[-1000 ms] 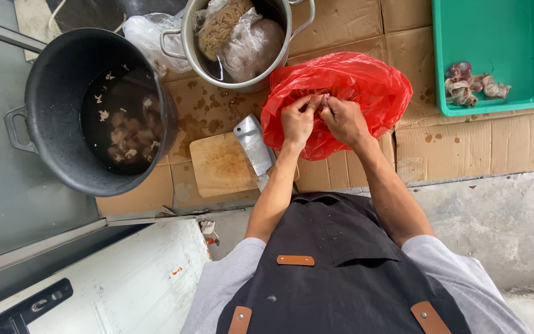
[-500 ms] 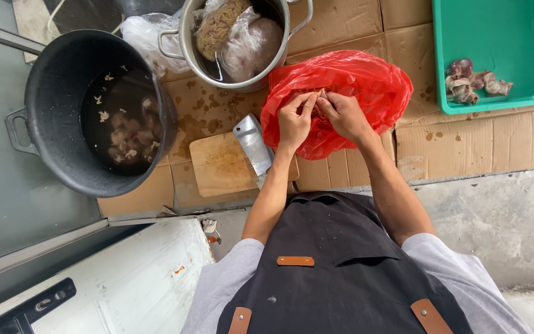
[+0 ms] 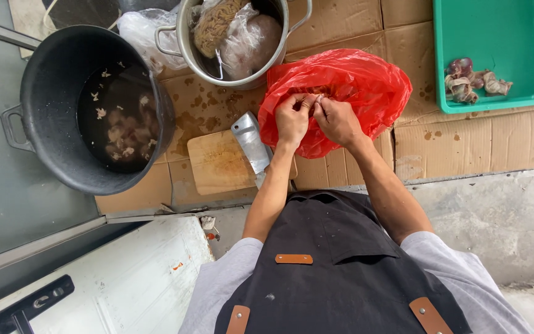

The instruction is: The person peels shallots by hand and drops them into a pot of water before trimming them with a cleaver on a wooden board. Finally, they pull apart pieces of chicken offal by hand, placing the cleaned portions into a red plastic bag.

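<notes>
Both hands are up over the red plastic bag (image 3: pixel 353 86), which sits on the flattened cardboard (image 3: pixel 465 148) right in front of the person. The left hand (image 3: pixel 293 120) and the right hand (image 3: pixel 337 120) meet at the bag's mouth, fingertips pressed close together, each grip pinched on a small pale-brown piece of something between them; what exactly it is, too small to tell. The bag bulges around the knuckles, crumpled and glossy.

Just left of the left wrist, a cleaver (image 3: pixel 251 145) lies with its broad blade across the wooden cutting board (image 3: pixel 217 164), handle end pointing back toward the person's dark apron (image 3: pixel 341 260). The board touches the bag's lower edge, or very nearly.

Beyond the board, the cardboard is stained wet and spotted. A steel pot (image 3: pixel 236 37) stands at the top, stuffed with plastic-wrapped bundles, its rim just beside the bag. To the far left, a big black pot (image 3: pixel 38 111) holds dark liquid with pale scraps floating in it. Over on the right, well apart from the hands, a green plastic tray (image 3: pixel 502 55) carries a small heap of purplish-grey offal pieces (image 3: pixel 474 80).
</notes>
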